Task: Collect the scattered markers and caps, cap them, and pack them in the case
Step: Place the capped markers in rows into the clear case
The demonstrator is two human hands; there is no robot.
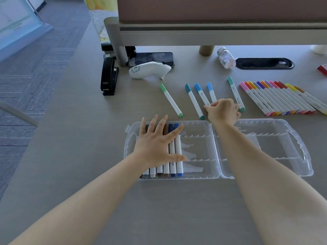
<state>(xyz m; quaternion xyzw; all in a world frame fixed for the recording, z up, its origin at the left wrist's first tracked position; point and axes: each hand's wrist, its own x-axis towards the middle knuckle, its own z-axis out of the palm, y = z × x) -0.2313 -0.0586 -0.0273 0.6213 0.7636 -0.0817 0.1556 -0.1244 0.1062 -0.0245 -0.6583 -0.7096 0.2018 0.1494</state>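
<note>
A clear plastic case (200, 175) lies open on the desk, its lid half (300, 147) to the right. Several capped markers (175, 156) lie side by side in its left half. My left hand (157, 144) rests flat on them with fingers spread. My right hand (223, 112) reaches past the case, fingers curled around the lower end of a blue-capped marker (201, 93). Loose on the desk lie a green marker (170, 99), a teal marker (194, 101), a light blue marker (211, 91) and a turquoise marker (235, 93). A row of several warm-coloured markers (277, 98) sits at the right.
Behind the markers stand a black stapler (109, 77), a white handheld device (148, 69), a phone (154, 58), a small glass jar (225, 58) and a black cable grommet (264, 63). A monitor riser (194, 34) spans the back. The desk's left edge drops to carpet.
</note>
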